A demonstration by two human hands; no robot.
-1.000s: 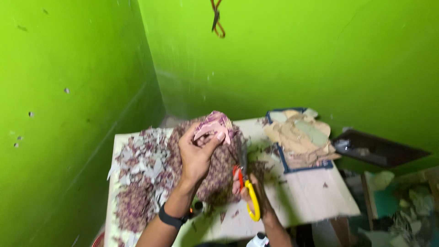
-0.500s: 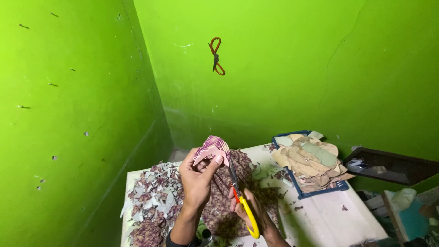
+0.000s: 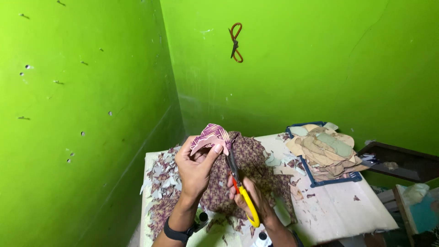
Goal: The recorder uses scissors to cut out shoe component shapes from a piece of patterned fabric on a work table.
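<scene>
My left hand (image 3: 195,168) holds up a folded piece of pink and maroon patterned cloth (image 3: 211,136), pinched under the thumb. My right hand (image 3: 253,200) grips yellow-handled scissors (image 3: 241,190), whose blades point up at the edge of the cloth just right of my thumb. A larger maroon patterned cloth (image 3: 249,167) hangs and spreads below both hands over the white table (image 3: 338,210). A black band sits on my left wrist.
Cloth scraps (image 3: 162,183) litter the table's left side. A blue-rimmed tray (image 3: 313,180) piled with tan and green cut pieces sits at the right. A dark tray (image 3: 398,160) lies beyond the table. Orange scissors (image 3: 236,42) hang on the green wall.
The view has tilted up, so the wall scissors sit lower in frame. Both hands stay together on the cloth and scissors, with the blades still at the cloth's edge.
</scene>
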